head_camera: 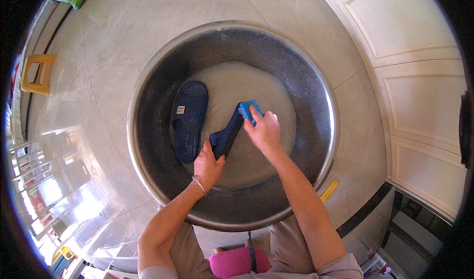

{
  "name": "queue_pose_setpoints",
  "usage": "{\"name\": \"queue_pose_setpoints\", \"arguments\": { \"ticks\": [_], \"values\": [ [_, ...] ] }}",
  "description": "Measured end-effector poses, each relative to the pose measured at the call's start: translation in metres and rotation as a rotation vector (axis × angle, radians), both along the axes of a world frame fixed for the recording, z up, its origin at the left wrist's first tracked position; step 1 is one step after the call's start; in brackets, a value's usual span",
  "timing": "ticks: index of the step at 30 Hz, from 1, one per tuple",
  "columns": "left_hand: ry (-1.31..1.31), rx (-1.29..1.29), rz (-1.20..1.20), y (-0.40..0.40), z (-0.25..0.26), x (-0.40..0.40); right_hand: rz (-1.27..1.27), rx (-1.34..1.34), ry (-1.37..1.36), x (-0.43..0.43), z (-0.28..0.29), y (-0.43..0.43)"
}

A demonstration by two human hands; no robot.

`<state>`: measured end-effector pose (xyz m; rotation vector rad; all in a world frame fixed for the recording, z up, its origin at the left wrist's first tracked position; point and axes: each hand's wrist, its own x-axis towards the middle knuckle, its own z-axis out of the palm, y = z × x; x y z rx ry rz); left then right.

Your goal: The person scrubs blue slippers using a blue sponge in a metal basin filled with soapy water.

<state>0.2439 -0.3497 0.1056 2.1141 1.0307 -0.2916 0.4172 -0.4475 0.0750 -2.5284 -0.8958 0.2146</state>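
A large round metal basin stands before me, with cloudy water covering its bottom. My left hand grips a dark blue slipper near its strap end and holds it tilted on its edge. In my right hand is a blue scrubbing brush or sponge, pressed against the slipper's far end; which of the two it is I cannot tell. A second dark blue slipper, bearing a small white label, lies in the basin to the left.
Tiled floor surrounds the basin. Pale panelled cabinet doors line the right side. A yellow plastic stool stands far left. A yellow handle-like object lies by the basin's right rim. Something pink sits between my knees.
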Motion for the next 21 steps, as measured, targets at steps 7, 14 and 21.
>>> {"name": "queue_pose_setpoints", "arguments": {
  "ticks": [7, 14, 21],
  "values": [
    [-0.104, 0.113, -0.108, 0.006, -0.009, -0.019, 0.312, 0.121, -0.011, -0.066, 0.036, 0.003],
    [0.023, 0.285, -0.339, 0.009, 0.012, -0.010, -0.166, -0.142, -0.070, 0.031, -0.023, -0.020],
    [0.043, 0.107, -0.170, 0.014, 0.013, -0.012, -0.242, -0.170, 0.371, -0.021, -0.027, -0.030]
  ]
}}
